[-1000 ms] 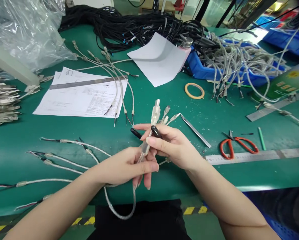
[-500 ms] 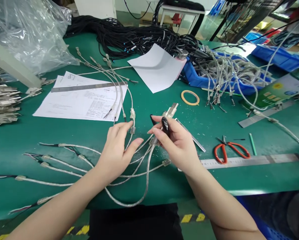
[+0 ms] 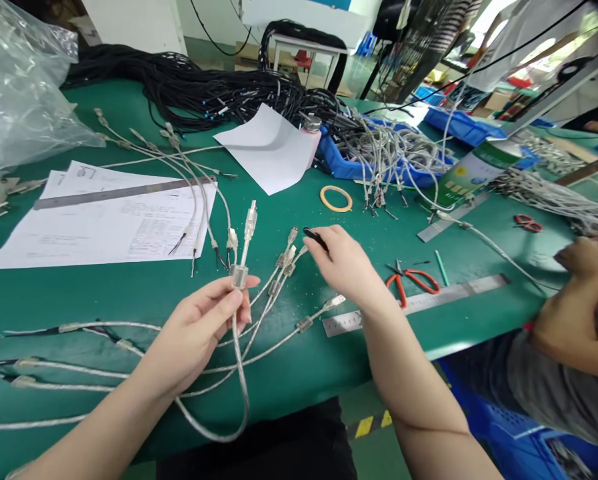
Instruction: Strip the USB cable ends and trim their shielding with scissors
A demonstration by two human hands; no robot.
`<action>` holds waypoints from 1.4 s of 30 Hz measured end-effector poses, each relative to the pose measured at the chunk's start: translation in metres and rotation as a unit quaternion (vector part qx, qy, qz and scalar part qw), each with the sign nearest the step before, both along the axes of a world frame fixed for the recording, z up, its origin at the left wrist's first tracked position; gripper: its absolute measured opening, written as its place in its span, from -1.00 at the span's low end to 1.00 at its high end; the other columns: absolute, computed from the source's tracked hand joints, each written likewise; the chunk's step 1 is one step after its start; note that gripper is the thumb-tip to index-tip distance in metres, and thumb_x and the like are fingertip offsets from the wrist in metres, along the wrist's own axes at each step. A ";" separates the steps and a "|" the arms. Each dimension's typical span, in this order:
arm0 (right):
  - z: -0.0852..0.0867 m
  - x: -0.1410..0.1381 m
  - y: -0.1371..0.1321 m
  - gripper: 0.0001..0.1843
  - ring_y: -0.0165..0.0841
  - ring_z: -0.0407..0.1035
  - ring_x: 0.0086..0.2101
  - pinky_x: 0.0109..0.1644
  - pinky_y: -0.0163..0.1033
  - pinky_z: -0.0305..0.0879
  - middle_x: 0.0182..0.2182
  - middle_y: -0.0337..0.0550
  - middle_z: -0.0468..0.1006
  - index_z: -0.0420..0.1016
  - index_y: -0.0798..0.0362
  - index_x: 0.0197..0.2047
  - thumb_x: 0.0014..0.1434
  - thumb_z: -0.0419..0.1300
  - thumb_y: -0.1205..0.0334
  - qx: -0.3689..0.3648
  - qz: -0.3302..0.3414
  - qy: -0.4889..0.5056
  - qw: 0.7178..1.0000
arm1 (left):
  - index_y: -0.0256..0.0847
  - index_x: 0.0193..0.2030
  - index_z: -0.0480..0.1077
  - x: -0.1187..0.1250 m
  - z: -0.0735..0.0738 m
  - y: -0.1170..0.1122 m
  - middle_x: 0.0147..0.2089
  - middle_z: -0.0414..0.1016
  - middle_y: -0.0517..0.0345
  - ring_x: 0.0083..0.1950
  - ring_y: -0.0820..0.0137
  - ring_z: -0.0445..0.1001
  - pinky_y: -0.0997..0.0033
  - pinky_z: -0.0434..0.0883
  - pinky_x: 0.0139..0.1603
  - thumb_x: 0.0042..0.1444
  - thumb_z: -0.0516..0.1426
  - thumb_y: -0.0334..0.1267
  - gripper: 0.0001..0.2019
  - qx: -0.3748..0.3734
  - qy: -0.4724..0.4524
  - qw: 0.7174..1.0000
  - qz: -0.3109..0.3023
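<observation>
My left hand (image 3: 199, 333) is closed on a translucent grey cable (image 3: 241, 275), pinching it at its ferrite bead so the plug end points up. The cable loops down below the hand toward the table edge. My right hand (image 3: 346, 267) rests farther right on the green mat (image 3: 299, 373), fingers curled around a small black tool (image 3: 315, 237). Between the hands lie several more grey cable ends (image 3: 285, 261) with plugs, fanned out on the mat.
Printed sheets (image 3: 103, 223) with a steel ruler on top lie at left. Orange scissors (image 3: 413, 280), a long ruler (image 3: 419, 301) and a tape ring (image 3: 336, 198) sit right of my hand. Black cable bundles (image 3: 199, 93) fill the back. Another person's hand (image 3: 586, 260) works at far right.
My left hand picked one cable off the mat and raised it upright. My right hand let go of the cable bunch and moved onto the mat. The view swung right, revealing another person.
</observation>
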State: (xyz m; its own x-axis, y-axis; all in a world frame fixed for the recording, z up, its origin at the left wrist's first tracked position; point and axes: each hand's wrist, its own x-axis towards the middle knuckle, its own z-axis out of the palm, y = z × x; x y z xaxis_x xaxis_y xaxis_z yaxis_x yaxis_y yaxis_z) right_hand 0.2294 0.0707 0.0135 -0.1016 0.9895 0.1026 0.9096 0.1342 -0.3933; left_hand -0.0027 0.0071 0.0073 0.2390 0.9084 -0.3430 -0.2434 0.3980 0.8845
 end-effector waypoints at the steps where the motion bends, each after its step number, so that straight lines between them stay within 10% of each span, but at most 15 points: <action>1: -0.002 0.010 0.006 -0.62 -0.11 0.40 -0.17 -0.08 -0.06 0.31 -0.13 0.15 0.49 0.48 0.19 0.03 0.38 -0.02 0.13 -0.012 -0.028 -0.043 0.999 | -0.15 -0.11 0.59 0.000 0.001 -0.001 -0.41 0.44 0.20 -0.37 0.49 0.37 0.53 0.36 -0.32 0.13 0.28 -0.17 -0.79 -0.009 -0.015 1.000 -0.008; 8: -0.018 0.065 0.036 -0.56 0.21 0.24 0.05 0.01 0.14 0.20 0.01 0.50 0.39 0.41 0.40 0.11 0.28 0.04 0.25 -0.002 -0.138 -0.119 0.983 | -0.24 -0.20 0.57 -0.001 0.007 -0.002 -0.50 0.51 0.24 -0.45 0.55 0.45 0.60 0.40 -0.35 -0.02 0.38 -0.27 -0.77 -0.016 -0.028 0.999 -0.011; 21: -0.030 0.057 0.023 -0.67 -0.28 0.31 -0.49 -0.39 -0.21 0.11 -0.56 -0.13 0.44 0.30 0.04 -0.53 0.15 0.24 0.07 -0.120 -0.082 -0.024 0.989 | -0.24 -0.26 0.45 -0.001 0.001 0.001 -0.43 0.65 0.16 -0.42 0.50 0.59 0.61 0.49 -0.27 -0.05 0.40 -0.36 -0.75 -0.024 -0.079 0.996 0.026; 27: -0.011 0.042 0.015 -0.83 -0.33 0.42 -0.44 -0.35 -0.22 0.27 -0.40 -0.12 0.53 0.19 0.00 -0.32 0.32 0.05 0.17 -0.057 -0.075 0.130 0.987 | -0.23 -0.27 0.48 -0.004 0.003 0.002 -0.41 0.66 0.15 -0.42 0.50 0.60 0.63 0.51 -0.28 -0.04 0.39 -0.36 -0.78 -0.023 -0.094 0.995 0.028; 33: 0.022 -0.019 -0.009 -0.87 -0.50 0.18 -0.60 -0.57 -0.33 0.11 -0.49 -0.33 0.34 0.28 -0.02 -0.14 0.35 0.11 0.12 0.029 0.082 0.443 0.892 | -0.29 -0.19 0.52 -0.003 0.004 0.005 -0.42 0.64 0.14 -0.44 0.52 0.57 0.65 0.49 -0.37 0.01 0.37 -0.31 -0.77 -0.061 -0.131 0.989 0.020; 42: -0.004 -0.051 -0.026 -0.71 -0.60 0.01 -0.61 -0.59 -0.34 -0.08 -0.41 -0.27 0.42 0.50 0.07 -0.10 0.30 0.19 0.01 -0.209 0.138 0.539 0.804 | -0.29 -0.23 0.55 -0.003 -0.003 0.003 -0.42 0.62 0.15 -0.43 0.54 0.55 0.68 0.46 -0.38 0.07 0.34 -0.24 -0.82 -0.080 -0.155 0.983 -0.054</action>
State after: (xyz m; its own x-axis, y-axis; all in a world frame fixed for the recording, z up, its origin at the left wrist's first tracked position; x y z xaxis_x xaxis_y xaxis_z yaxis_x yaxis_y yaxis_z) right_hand 0.1788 0.0449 0.0097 -0.3983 0.9155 -0.0565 -0.0324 -0.0757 -0.9966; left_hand -0.0054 0.0105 0.0048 0.4462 0.8130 -0.3742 -0.4409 0.5636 0.6986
